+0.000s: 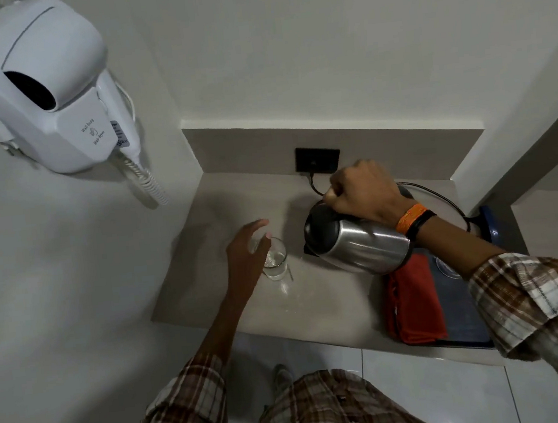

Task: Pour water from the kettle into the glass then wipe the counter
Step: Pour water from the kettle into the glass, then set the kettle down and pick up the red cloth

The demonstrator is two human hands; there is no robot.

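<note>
A steel kettle with a black lid hangs tilted over the beige counter, its spout pointing left toward the glass. My right hand is closed on its handle from above. A small clear glass stands on the counter, left of the spout, with some water in it. My left hand hovers with fingers spread just left of the glass and partly over it; I cannot tell whether it touches the rim. A folded red cloth lies on a dark blue tray at the right.
A black wall socket sits at the counter's back, with a cord curving right behind the kettle. A white wall-mounted hair dryer hangs on the left wall. A few water drops lie on the counter near the glass. The tiled floor lies below the counter's front edge.
</note>
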